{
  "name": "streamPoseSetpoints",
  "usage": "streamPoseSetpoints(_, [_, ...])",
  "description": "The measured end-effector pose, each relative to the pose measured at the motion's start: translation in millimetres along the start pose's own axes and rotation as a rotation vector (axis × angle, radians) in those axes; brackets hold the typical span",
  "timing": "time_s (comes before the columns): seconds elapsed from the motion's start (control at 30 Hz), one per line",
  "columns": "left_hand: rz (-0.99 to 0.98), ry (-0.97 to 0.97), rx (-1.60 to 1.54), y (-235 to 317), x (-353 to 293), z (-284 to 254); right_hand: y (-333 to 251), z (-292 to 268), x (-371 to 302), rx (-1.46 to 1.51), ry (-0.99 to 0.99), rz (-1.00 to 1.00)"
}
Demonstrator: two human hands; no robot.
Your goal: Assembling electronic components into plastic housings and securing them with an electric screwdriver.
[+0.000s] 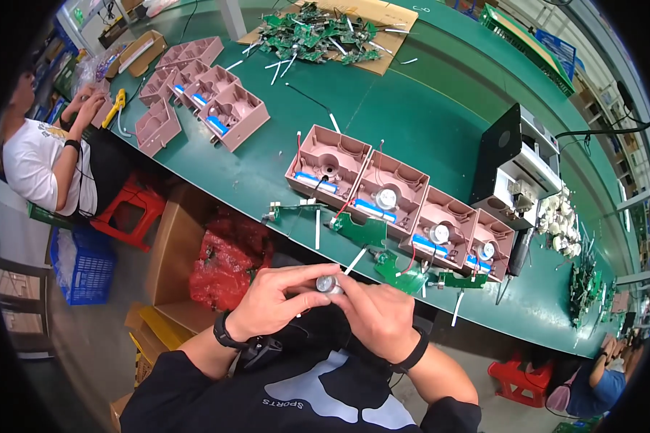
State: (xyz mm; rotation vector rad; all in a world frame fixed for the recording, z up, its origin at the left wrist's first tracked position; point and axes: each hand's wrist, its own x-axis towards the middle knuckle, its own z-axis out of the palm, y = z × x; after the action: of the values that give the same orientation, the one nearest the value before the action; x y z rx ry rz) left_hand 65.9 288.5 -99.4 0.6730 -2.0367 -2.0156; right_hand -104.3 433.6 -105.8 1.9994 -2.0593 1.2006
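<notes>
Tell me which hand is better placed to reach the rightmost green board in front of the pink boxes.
Likely the right hand: it lies nearer that green board than the left hand does. Both are on the round silver piece, though.

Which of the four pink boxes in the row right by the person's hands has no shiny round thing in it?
The leftmost pink box: its round hole looks dark. The other three each have a silver disc inside.

Glossy cylinder (326,283), matt plastic boxes (418,206)
</notes>
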Motion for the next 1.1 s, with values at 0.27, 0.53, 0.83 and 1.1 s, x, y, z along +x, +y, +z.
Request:
streamPoseSetpoints(0.27, [0.170, 0.014, 0.014, -10.2, 9.1, 0.9, -3.9, -0.2, -3.7, 0.494, -0.063, 0.399])
streamPoseSetpoints(0.53, [0.473, -0.076, 0.579, 0.7, 10.7, -19.5, -0.1, -36.4, 10.1, 0.793, -0.514, 0.626])
streamPoseSetpoints(0.83, [-0.096, -0.354, 0.333, 17.1, -2.0, -30.6, -13.8, -46.1, 0.7, 0.785, -0.317, 0.601])
streamPoseSetpoints(1.1, [0.248, -0.550, 0.110, 13.6, 3.4, -31.1, -13.4, -48.8, -4.6, 0.824, -0.137, 0.758])
